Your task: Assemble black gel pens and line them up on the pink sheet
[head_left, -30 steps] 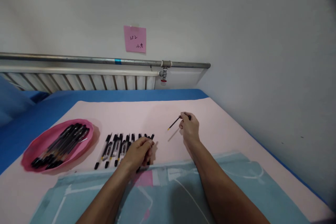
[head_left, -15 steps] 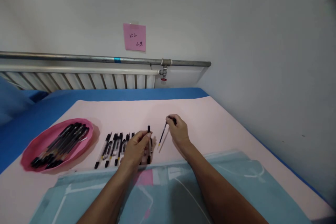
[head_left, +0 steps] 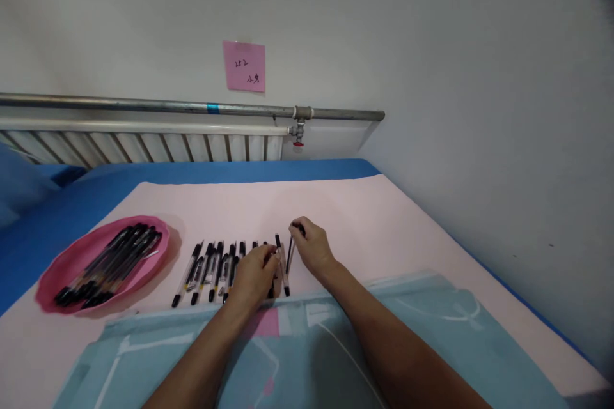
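Observation:
A row of several black pens (head_left: 211, 268) lies side by side on the pink sheet (head_left: 384, 217). My left hand (head_left: 256, 275) is closed at the right end of the row, pinching a clear-barrelled pen (head_left: 282, 265) that lies there. My right hand (head_left: 309, 248) is closed on a thin pen refill (head_left: 289, 254), held by its top end and pointing down toward me, right beside that pen. The two hands almost touch.
A pink oval tray (head_left: 57, 268) holding several black pens stands at the left. A light blue patterned cloth (head_left: 432, 332) covers the near part of the surface. Behind are a blue mat (head_left: 215, 172), a radiator (head_left: 144, 147), a pipe (head_left: 144, 104) and a pink note (head_left: 244, 66).
My right hand has carried the refill leftward from the open pink sheet to the end of the pen row. My left hand lifted one pen upright, then lowered it at the row's right end.

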A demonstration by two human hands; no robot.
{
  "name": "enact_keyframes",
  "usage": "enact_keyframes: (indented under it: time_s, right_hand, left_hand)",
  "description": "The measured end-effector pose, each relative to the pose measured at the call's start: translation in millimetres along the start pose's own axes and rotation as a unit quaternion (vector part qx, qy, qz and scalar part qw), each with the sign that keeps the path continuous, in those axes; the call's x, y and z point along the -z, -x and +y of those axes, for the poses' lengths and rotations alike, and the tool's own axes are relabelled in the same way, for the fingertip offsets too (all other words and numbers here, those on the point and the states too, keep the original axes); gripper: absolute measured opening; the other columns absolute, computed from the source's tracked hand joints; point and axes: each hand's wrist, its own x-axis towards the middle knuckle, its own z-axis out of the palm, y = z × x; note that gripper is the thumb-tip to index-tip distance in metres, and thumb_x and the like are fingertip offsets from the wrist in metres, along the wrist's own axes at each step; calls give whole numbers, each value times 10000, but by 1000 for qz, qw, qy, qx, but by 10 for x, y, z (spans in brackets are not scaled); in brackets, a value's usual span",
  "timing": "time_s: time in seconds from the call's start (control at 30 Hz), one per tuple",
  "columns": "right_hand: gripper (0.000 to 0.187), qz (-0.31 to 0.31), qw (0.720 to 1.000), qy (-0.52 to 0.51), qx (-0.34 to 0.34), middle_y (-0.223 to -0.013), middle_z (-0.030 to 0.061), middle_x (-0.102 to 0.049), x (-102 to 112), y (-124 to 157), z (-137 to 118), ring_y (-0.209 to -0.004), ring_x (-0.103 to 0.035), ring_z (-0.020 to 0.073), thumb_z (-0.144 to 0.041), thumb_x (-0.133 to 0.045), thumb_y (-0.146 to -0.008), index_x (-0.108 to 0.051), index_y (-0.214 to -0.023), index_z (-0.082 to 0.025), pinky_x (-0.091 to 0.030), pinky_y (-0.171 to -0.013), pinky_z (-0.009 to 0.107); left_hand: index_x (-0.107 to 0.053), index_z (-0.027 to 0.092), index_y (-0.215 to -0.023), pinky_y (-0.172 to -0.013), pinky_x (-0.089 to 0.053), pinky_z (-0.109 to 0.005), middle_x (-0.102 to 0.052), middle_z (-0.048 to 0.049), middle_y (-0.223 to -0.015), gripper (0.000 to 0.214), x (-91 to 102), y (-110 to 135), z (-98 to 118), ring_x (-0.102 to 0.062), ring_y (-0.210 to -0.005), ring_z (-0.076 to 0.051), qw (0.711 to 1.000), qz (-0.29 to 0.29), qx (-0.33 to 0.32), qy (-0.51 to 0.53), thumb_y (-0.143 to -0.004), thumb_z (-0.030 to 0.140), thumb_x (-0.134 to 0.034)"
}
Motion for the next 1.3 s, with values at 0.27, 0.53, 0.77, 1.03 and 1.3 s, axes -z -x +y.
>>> enact_keyframes:
  time_s: [0.27,0.53,0.77,1.03,1.3]
  right_hand:
    - [160,-26,999,26,-6,-709,3,-612,-28,3,53,-654,-540,141,-281,-455,-778,-598,-798,-213,-394,-619,250]
    - [190,2,1000,27,-12,-719,6,-615,12,-36,86,-661,-541,144,-314,-442,-789,-602,-808,-212,-394,-622,253]
    - [158,-34,999,37,4,-723,8,-623,18,-23,63,-671,-546,141,-263,-461,-772,-608,-800,-213,-397,-633,252]
    - [151,-60,998,2,8,-724,-6,-633,-27,-2,36,-672,-565,134,-258,-482,-772,-624,-804,-219,-412,-653,242]
    - [145,-87,992,74,51,-779,18,-628,31,15,-35,-716,-540,145,-211,-504,-754,-621,-841,-210,-381,-666,251]
  left_hand:
    - [-635,176,-897,-744,-394,-263,-662,-58,-908,233,89,50,54,-581,-848,-170,997,0,-24,-76,-795,213,-430]
    - [-621,181,-870,-693,-382,-248,-655,-45,-845,206,109,84,49,-572,-781,-156,993,-15,-27,-113,-796,200,-429]
    - [-613,180,-835,-695,-375,-259,-635,-40,-823,189,237,62,15,-553,-785,-164,989,33,-30,-139,-798,210,-431]
    - [-614,171,-849,-746,-381,-285,-616,-55,-860,194,229,42,-33,-544,-818,-172,984,38,-44,-169,-809,207,-428]
    - [-613,171,-842,-784,-395,-293,-603,-58,-866,200,238,31,-47,-546,-852,-177,980,40,-52,-185,-815,215,-420]
